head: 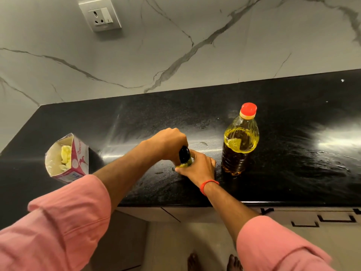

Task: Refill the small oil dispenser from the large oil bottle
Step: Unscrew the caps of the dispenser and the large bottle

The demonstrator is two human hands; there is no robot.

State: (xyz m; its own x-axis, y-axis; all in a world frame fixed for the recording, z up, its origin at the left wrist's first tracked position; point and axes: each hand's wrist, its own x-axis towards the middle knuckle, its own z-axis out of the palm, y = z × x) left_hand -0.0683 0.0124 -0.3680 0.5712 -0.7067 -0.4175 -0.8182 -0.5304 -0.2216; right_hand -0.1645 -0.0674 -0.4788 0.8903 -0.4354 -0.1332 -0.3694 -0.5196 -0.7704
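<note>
both arms reach over the glossy black stone table (283,118). the left hand (170,142) curls over the black top of the small green-tinted oil dispenser (184,157); the right hand (199,165) wraps its base. the large clear plastic oil bottle with a red cap (239,139) stands upright just beside them, to the right.

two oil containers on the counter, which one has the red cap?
The large oil bottle, standing untouched to the right of the hands. The small oil dispenser has a black top and both hands grip it.

A glossy black stone countertop (283,118) runs along a white wall (175,45) veined in grey marble. A grey socket plate (100,15) is set high in it. Below lie pale cabinet fronts (195,213) and beige floor (185,243).
</note>
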